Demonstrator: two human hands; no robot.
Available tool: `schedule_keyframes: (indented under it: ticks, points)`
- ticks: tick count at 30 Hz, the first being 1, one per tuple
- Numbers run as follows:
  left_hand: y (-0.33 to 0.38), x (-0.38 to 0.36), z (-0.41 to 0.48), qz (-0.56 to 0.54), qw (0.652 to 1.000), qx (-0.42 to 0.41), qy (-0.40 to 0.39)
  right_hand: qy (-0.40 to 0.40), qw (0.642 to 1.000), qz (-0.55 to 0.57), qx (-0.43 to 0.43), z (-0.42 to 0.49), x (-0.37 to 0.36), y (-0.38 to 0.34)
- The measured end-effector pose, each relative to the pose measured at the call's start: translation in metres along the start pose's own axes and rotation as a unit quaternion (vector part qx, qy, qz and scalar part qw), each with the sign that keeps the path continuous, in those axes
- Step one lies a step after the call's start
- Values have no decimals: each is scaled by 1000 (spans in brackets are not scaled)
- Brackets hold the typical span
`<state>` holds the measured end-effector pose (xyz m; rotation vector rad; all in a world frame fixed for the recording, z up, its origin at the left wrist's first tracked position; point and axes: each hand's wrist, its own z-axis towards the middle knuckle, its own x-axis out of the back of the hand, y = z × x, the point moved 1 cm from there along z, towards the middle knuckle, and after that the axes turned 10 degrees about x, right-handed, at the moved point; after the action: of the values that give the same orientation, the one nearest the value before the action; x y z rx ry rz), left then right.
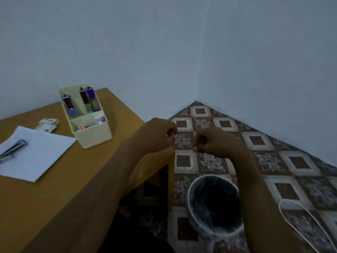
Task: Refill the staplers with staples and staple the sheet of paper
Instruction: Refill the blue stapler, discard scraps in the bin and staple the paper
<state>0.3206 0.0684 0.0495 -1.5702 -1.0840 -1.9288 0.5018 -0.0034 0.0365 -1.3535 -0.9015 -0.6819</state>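
Note:
My left hand [160, 136] and my right hand [215, 143] are held out side by side past the table's right edge, over the patterned floor and above a waste bin [193, 194]. The fingers of both hands are curled with the fingertips drawn in. Whether anything small sits between them is too dim to tell. A white sheet of paper [40, 156] lies at the left of the wooden table [91, 170], with a blue-grey stapler [12, 148] lying on it. A cream organiser box [91, 136] holds upright purple and blue staplers [89, 99] and small staple boxes [99, 119].
Small staple boxes and wrappers [48, 124] lie on the table behind the paper. The bin is lined with a dark bag. A white cable [306, 218] loops on the floor at the lower right. Walls meet in a corner behind.

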Motion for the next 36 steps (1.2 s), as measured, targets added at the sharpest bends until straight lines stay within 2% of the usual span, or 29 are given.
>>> schedule_keyframes:
  ticks: [8,13,18,25,30,33,36]
  points:
    - [35,-47,20,17,997,-20,-76,-95,989,-60,-100,-21,-15,40]
    - [37,-48,18,-3,997,-22,-71,-78,988,-58,-118,-23,-13,44]
    - [21,-29,7,-23,999,-15,-25,-33,997,-55,-46,-8,-10,18]
    - [-29,24,-33,-26,997,32,66,-8,994,-29,108,37,-21,-63]
    - [-75,68,-78,-45,988,97,112,-22,979,-9,202,74,-44,-135]
    - [-110,93,-115,-51,974,159,153,-2,963,-11,268,96,-63,-180]
    - [-150,111,-153,-55,955,227,182,-14,954,-15,298,119,-84,-219]
